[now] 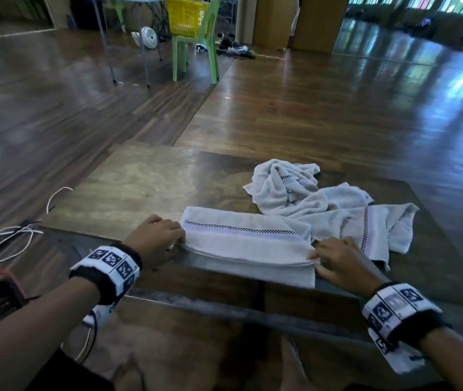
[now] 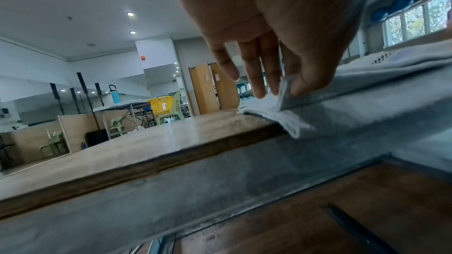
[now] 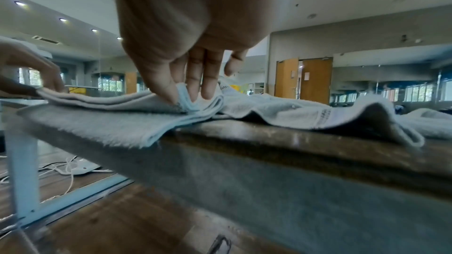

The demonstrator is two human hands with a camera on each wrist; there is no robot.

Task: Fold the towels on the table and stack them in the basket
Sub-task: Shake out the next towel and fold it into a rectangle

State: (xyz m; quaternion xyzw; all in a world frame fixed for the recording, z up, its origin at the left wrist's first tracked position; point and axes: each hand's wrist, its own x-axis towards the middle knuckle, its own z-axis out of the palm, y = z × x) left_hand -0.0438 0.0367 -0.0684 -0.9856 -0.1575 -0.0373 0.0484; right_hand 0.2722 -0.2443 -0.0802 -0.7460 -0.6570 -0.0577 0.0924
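Note:
A folded white towel [image 1: 245,245] with a checkered stripe lies along the table's near edge, its lower layer hanging over the edge. My left hand [image 1: 158,239] pinches the towel's left corner [image 2: 285,92] between thumb and fingers. My right hand [image 1: 340,262] pinches the right corner [image 3: 182,95] the same way. Behind, on the right, a crumpled towel [image 1: 283,183] and a spread one [image 1: 365,224] lie in a heap. A yellow basket [image 1: 186,15] sits on a green chair far across the room.
The wooden table [image 1: 140,190] shows bare top on its left half. White cables [image 1: 13,235] lie on the floor to the left. A green chair [image 1: 196,49], a small fan [image 1: 149,37] and a folding table stand far back.

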